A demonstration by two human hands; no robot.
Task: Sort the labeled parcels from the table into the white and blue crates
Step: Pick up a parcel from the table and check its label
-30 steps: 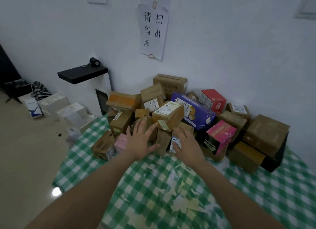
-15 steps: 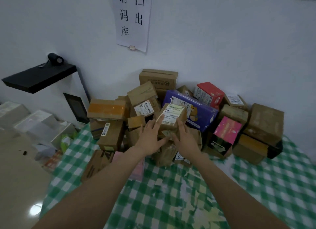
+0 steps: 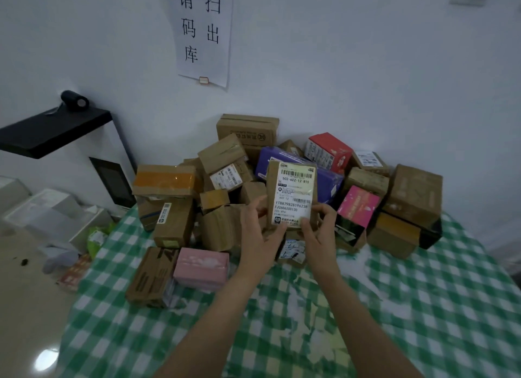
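A brown cardboard parcel [image 3: 291, 186] with a white barcode label is lifted upright above the heap, its label facing me. My left hand [image 3: 258, 231] grips its lower left edge and my right hand [image 3: 320, 231] grips its lower right edge. Behind and around it lies a pile of parcels against the wall: a purple pack [image 3: 327, 183], a red box [image 3: 328, 152], a magenta box [image 3: 356, 208], a pink box [image 3: 201, 267] and several brown cartons. No white or blue crate shows in this view.
The table carries a green and white checked cloth [image 3: 408, 307]. A black shelf [image 3: 53, 129] with a small black camera juts out at the left. White boxes [image 3: 50, 208] and litter lie on the floor at the left. A paper sign [image 3: 204, 30] hangs on the wall.
Both hands reached into the pile, closed on the labeled brown parcel and lifted it upright so its label faces me. The view moved closer to the heap.
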